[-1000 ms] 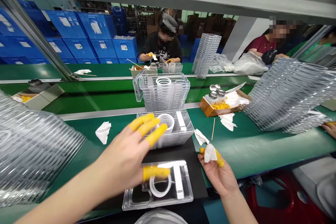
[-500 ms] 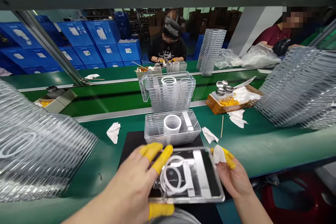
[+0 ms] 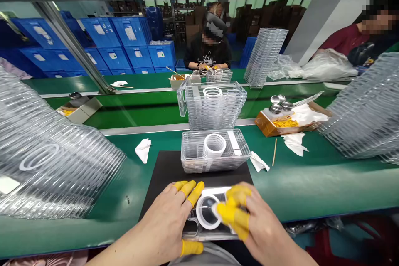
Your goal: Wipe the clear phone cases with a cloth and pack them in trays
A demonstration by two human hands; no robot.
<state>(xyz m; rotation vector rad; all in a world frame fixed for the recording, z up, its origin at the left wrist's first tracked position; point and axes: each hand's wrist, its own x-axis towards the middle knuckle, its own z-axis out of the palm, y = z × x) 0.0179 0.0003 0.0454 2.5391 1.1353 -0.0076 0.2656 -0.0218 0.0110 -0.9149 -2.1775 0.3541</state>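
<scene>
A clear plastic case (image 3: 193,229) with a white ring (image 3: 199,213) and pale strips showing through it lies low over the black mat (image 3: 166,170). My left hand (image 3: 170,212), with yellow finger cots, grips its left end, thumb at the near edge and fingers on the far edge. In my right hand (image 3: 257,220), also in yellow finger cots, a white wipe (image 3: 215,209) is pinched against the case beside the ring. Motion smears these fingertips, and they hide the case's right part. Just beyond stands a stack of similar clear cases (image 3: 195,156).
Tall stacks of clear cases rise at left (image 3: 77,166) and right (image 3: 364,112), another stack (image 3: 215,110) behind the middle. Crumpled wipes (image 3: 143,150), a thin wooden stick (image 3: 274,152) and a box of yellow finger cots (image 3: 264,124) lie about. A co-worker (image 3: 208,52) sits opposite.
The case has gone from tilted up to lying flatter and lower. My right hand has moved left from its right edge onto its face with the wipe. The head view has shifted slightly.
</scene>
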